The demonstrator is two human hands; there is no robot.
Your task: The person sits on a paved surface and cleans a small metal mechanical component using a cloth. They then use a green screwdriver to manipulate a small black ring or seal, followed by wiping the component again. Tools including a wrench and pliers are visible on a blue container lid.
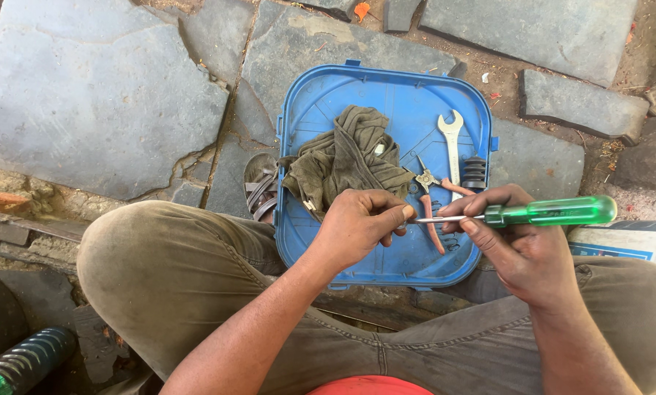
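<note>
My right hand (522, 241) grips a screwdriver (547, 213) with a clear green handle, its metal shaft pointing left. My left hand (361, 223) is closed, and its thumb and fingers pinch something small at the shaft's tip; what it is stays hidden. Both hands hover over a blue plastic lid (321, 95) lying on the ground like a tray. On the lid lie a crumpled olive rag (353, 153), orange-handled pliers (429, 192), a silver open-end spanner (452, 143) and a small black ribbed rubber part (474, 172).
I sit with knees apart in olive trousers (167, 271) on uneven grey stone slabs (101, 88). A sandal (258, 192) lies left of the lid. A ribbed black and green hose (21, 362) is at the bottom left. A box (628, 241) sits at the right.
</note>
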